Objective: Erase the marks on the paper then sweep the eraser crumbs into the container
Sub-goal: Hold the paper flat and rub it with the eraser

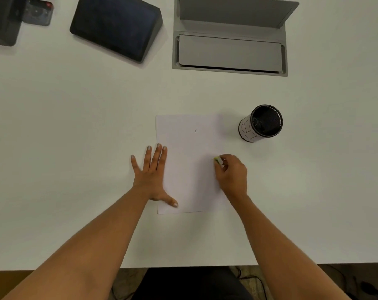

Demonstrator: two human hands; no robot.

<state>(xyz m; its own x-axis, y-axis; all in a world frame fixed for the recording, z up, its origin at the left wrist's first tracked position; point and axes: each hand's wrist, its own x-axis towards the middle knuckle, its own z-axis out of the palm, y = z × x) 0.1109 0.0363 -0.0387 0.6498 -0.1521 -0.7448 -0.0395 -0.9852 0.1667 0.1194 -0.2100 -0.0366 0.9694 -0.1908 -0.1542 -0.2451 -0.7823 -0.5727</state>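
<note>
Left hand (152, 176): spread flat, pinning the paper (189, 163) near the tabletop's (75, 126) front edge.
Right hand (232, 174): pinches the eraser (218, 161) at the sheet's right edge.

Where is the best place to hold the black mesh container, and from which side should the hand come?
Grip the container around its round side wall, near the middle, coming from its near right with the right hand. It stands upright with its mouth open, so a side wrap probably keeps the opening free.

Far beyond the hand, on the white bench (75, 100), sit a dark wedge-shaped tablet-like device (116, 27), a grey metal cable box with raised lid (230, 40) and a small black gadget (40, 13).
</note>
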